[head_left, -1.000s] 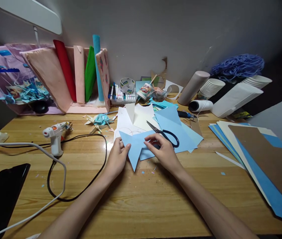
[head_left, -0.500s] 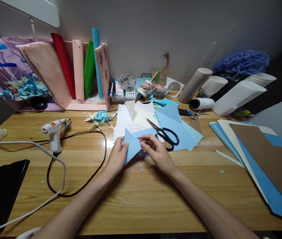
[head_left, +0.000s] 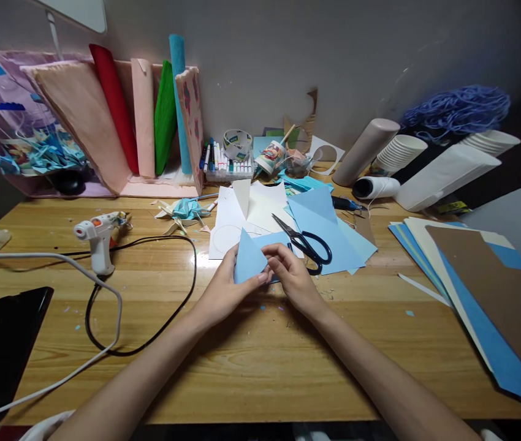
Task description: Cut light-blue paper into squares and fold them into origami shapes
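Observation:
A light-blue paper triangle stands tilted between my two hands, over the middle of the table. My left hand is closed on its left side and lower edge, thumb stretched toward the right corner. With thumb and fingers, my right hand pinches that right corner. Just behind the hands lies a flat blue sheet, partly hidden by them. Black-handled scissors rest beside my right hand on blue paper, blades pointing up and left. White paper with a drawn circle lies beyond.
To the left stand a white glue gun with a looped black cable and a black phone-like slab. Stacked coloured sheets lie at the right. Behind are a marker box, a painted cup and rolled crepe paper.
My left thumb has moved from the triangle's face to along its lower edge, toward the right corner. My right fingers have closed on that corner. The view has shifted slightly.

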A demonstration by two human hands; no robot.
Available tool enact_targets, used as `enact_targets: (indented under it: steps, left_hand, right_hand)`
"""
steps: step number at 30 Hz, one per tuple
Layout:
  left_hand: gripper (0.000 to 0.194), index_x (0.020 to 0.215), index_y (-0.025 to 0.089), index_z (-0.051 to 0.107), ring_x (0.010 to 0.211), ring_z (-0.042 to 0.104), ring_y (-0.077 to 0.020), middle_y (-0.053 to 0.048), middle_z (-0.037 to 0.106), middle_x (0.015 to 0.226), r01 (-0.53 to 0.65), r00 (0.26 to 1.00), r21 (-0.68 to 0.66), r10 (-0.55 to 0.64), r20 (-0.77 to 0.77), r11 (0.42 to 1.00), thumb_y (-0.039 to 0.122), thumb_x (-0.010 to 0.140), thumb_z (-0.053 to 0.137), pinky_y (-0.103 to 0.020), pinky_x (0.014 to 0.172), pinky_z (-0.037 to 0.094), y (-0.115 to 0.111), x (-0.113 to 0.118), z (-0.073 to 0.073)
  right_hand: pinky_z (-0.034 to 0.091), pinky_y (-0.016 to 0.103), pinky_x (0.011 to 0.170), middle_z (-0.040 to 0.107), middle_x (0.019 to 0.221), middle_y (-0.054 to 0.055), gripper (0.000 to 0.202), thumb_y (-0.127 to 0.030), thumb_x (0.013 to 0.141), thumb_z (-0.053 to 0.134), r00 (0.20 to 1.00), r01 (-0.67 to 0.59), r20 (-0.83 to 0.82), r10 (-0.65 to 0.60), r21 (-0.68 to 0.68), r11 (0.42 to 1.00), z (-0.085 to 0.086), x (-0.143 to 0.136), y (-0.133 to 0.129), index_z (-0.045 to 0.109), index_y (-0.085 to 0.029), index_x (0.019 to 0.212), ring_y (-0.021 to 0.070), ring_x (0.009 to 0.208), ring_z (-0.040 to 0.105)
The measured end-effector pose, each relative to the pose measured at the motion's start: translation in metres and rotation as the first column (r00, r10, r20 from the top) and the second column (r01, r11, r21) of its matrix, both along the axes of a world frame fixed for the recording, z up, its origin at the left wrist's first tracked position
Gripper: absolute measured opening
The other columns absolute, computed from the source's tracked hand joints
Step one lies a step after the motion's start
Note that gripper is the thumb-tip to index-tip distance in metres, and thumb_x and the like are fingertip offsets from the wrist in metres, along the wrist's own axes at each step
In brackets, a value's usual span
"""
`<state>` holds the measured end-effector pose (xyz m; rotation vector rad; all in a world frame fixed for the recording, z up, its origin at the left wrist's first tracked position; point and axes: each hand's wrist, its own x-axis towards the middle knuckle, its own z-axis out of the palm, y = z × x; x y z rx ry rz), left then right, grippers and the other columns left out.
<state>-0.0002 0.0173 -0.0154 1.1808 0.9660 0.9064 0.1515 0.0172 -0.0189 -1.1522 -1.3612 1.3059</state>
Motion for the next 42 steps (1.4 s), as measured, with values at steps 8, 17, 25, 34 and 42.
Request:
enact_targets:
  steps: [8, 17, 25, 34, 42]
  left_hand:
    - [0.058, 0.128, 0.016, 0.039, 0.119, 0.044, -0.0226, -0.011, 0.049, 0.129, 0.034, 0.999, 0.029, -0.035, 0.037, 0.999, 0.034, 0.077, 0.059, -0.033, 0.1, 0.032, 0.001, -0.001, 0.006]
    - [0.055, 0.126, 0.018, 0.048, 0.13, 0.031, -0.0222, -0.004, 0.042, 0.138, -0.131, 0.977, -0.041, 0.121, -0.175, 0.991, 0.02, 0.071, 0.054, -0.031, 0.106, 0.022, 0.005, -0.005, 0.005]
    - [0.036, 0.101, 0.013, 0.061, 0.097, 0.059, -0.0244, -0.008, 0.067, 0.103, -0.299, 0.954, -0.239, 0.293, -0.06, 0.924, 0.034, 0.073, 0.057, -0.035, 0.085, 0.045, 0.014, -0.01, -0.003]
    - [0.026, 0.093, 0.013, 0.062, 0.089, 0.063, -0.0198, -0.007, 0.069, 0.098, -0.265, 0.914, -0.393, 0.36, 0.19, 0.88, 0.019, 0.068, 0.066, -0.029, 0.078, 0.051, 0.015, -0.011, 0.006]
    - [0.023, 0.093, 0.011, 0.062, 0.075, 0.064, -0.014, -0.007, 0.069, 0.092, -0.178, 0.884, -0.486, 0.356, 0.304, 0.856, 0.007, 0.07, 0.062, -0.023, 0.069, 0.054, 0.017, -0.013, 0.006]
  right_hand:
    - [0.046, 0.025, 0.059, 0.052, 0.069, -0.002, 0.033, -0.051, 0.08, 0.049, 1.0, 0.011, -0.003, -0.011, -0.003, 1.0, -0.002, 0.002, 0.0, 0.051, -0.021, 0.094, 0.0125, 0.06, 0.053]
    - [0.048, 0.025, 0.063, 0.052, 0.083, 0.0, 0.028, -0.033, 0.082, 0.05, 0.999, -0.021, -0.035, 0.021, 0.0, 1.0, 0.002, -0.003, -0.006, 0.047, -0.023, 0.108, 0.0113, 0.066, 0.052]
    - [0.042, 0.025, 0.062, 0.061, 0.082, 0.002, 0.021, -0.013, 0.078, 0.042, 0.963, 0.07, 0.244, -0.112, 0.177, 0.982, 0.007, 0.003, -0.005, 0.061, -0.019, 0.081, 0.0136, 0.071, 0.053]
    - [0.042, 0.025, 0.068, 0.061, 0.093, 0.002, 0.037, -0.001, 0.066, 0.037, 0.949, 0.056, 0.29, -0.124, 0.231, 0.971, 0.005, 0.005, 0.0, 0.062, -0.02, 0.085, 0.0157, 0.089, 0.054]
    - [0.042, 0.027, 0.074, 0.057, 0.088, 0.002, 0.018, -0.011, 0.074, 0.052, 0.954, 0.018, 0.284, -0.095, 0.263, 0.965, 0.002, 0.005, 0.001, 0.064, -0.021, 0.083, 0.0166, 0.086, 0.053]
